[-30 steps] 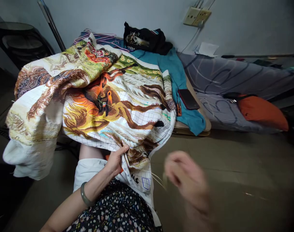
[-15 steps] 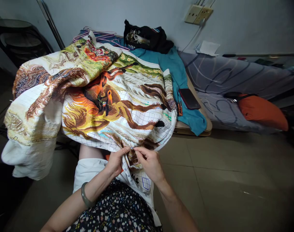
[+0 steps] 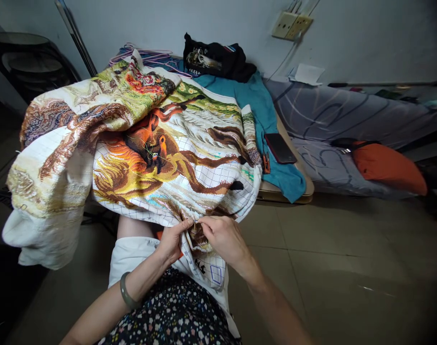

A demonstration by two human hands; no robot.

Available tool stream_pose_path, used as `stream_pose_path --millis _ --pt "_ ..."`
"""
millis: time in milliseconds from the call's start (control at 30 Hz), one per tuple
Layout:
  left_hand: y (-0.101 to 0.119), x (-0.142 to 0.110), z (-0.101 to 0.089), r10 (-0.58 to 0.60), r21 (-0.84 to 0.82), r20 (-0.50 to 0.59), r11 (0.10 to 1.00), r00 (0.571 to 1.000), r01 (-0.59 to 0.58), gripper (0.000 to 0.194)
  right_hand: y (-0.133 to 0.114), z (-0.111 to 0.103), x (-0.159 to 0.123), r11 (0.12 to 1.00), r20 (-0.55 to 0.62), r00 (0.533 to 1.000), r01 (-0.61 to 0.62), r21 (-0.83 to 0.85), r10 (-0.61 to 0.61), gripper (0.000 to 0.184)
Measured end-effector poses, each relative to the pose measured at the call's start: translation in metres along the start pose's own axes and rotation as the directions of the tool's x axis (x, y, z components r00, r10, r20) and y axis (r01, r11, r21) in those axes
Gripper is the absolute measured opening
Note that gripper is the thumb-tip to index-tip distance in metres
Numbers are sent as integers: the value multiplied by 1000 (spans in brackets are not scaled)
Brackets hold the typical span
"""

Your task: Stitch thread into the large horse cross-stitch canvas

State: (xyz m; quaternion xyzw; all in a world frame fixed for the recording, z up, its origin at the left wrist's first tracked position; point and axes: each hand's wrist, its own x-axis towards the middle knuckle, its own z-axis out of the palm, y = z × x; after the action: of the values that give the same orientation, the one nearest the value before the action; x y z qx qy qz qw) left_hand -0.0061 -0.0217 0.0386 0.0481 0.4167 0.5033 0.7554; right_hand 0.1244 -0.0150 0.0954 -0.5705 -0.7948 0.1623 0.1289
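A large cross-stitch cloth (image 3: 204, 158) with horse figures and a printed grid drapes over the low table and down to my lap. My left hand (image 3: 171, 244) grips its bunched near edge, thumb on top and fingers underneath. Just to the right, my right hand (image 3: 223, 239) is closed in a pinch at the stitched surface, its fingertips close to the left thumb. A thin sliver between the fingertips looks like a needle, mostly hidden by the fingers. Loose yellow-green thread (image 3: 154, 149) lies on the horse's dark part.
A phone (image 3: 280, 148) and small orange-handled thread snips (image 3: 266, 163) lie on a teal cloth (image 3: 293, 187) to the right. Behind are a black printed bag (image 3: 218, 60) and pink hangers (image 3: 146, 55). An orange cushion (image 3: 387, 167) rests on the grey-covered seat (image 3: 312, 105).
My right hand has turned more palm-down over the cloth, its forearm shifting to the right. My left hand keeps its hold in the same place.
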Motion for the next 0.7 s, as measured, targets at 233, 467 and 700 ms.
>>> stream_pose_path --millis 233,467,700 --pt "0 0 0 3 -3 -2 1000 1000 -3 44 -2 8 -5 993 -5 1000 -27 -114 27 19" --pt "1 -1 0 -1 -7 -7 1000 1000 1 40 -2 9 -2 992 17 999 -26 -126 29 17" --pt "1 1 -1 -4 -23 24 1000 1000 5 45 12 8 0 997 -94 993 70 22 -67 16"
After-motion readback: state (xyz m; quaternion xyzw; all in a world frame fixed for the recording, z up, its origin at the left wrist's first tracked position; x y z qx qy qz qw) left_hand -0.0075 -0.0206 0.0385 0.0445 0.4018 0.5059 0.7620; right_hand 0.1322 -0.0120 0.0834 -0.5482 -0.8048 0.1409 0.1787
